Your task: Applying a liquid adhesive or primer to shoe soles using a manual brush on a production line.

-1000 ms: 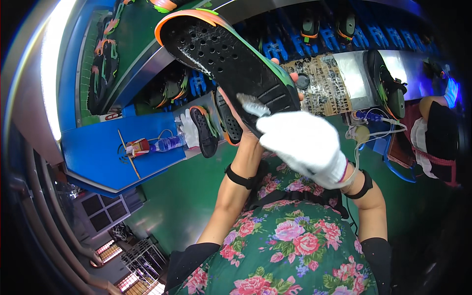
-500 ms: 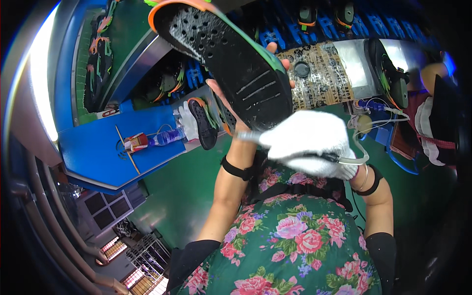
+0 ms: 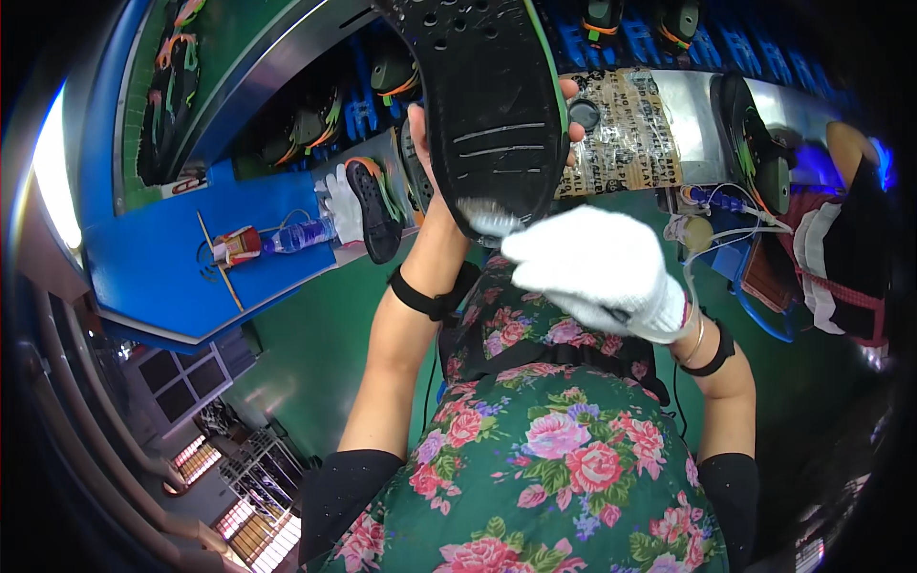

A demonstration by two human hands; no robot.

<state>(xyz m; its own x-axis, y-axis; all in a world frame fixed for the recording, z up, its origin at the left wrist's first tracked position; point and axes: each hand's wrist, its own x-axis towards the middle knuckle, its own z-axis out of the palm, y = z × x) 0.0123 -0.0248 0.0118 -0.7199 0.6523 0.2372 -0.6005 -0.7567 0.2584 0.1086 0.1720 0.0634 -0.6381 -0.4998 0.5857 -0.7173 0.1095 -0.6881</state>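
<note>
A black shoe (image 3: 497,124), with a green edge along its right side, is held sole up. Its sole has round holes toward the top and a few pale slits across the lower part. My bare left hand (image 3: 421,143) grips it from beneath, thumb on the left edge and fingertips on the right. My right hand (image 3: 592,267), in a white knit glove, is closed on a brush (image 3: 489,220). The brush's blurred pale bristles lie at the sole's lower end; its handle is mostly hidden by the glove. A clear tube (image 3: 693,286) runs along the right wrist.
On the left, a blue table (image 3: 143,277) bears a bottle (image 3: 304,236), a red carton (image 3: 239,245) and a stick. Another shoe (image 3: 374,210) lies beside a white glove (image 3: 341,202). Shoes stand on a blue rack (image 3: 630,48) ahead. Another person's arm (image 3: 848,153) is at right.
The shoe has shifted up and turned more upright, its upper end leaving the picture. The brush has moved from beside my left wrist onto the sole's lower end. White wet streaks there look fewer.
</note>
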